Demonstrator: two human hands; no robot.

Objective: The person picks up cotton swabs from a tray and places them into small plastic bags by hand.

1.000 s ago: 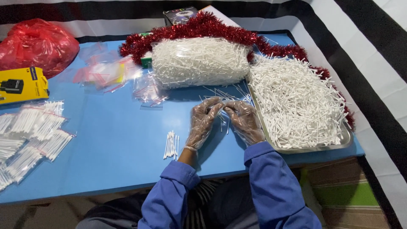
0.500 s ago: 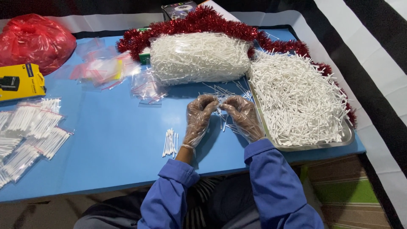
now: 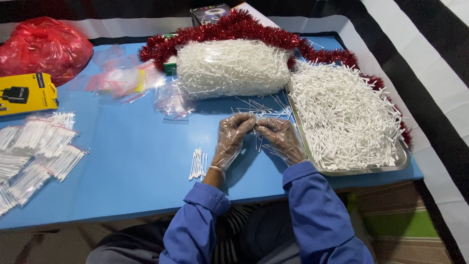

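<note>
Both hands wear clear plastic gloves and meet over the blue table [image 3: 132, 176]. My left hand [image 3: 232, 139] and my right hand [image 3: 278, 139] pinch a few thin white sticks [image 3: 257, 141] between their fingertips. A small bundle of white sticks [image 3: 198, 165] lies on the table just left of my left wrist. Right of my right hand stands a metal tray [image 3: 359, 170] heaped with loose white sticks [image 3: 347, 115]. Several loose sticks [image 3: 259, 105] lie scattered beyond my hands.
A big clear bag of white sticks [image 3: 232, 68] sits at the back, ringed by red tinsel [image 3: 234, 27]. Small empty zip bags [image 3: 171, 102] lie left of it. Filled stick packets [image 3: 34, 151] line the left edge, with a yellow box [image 3: 27, 93] and red bag [image 3: 44, 46] behind.
My hands stay together at the same spot, fingers shifting slightly on the sticks. The view has tilted a little; nothing else on the table moved.
</note>
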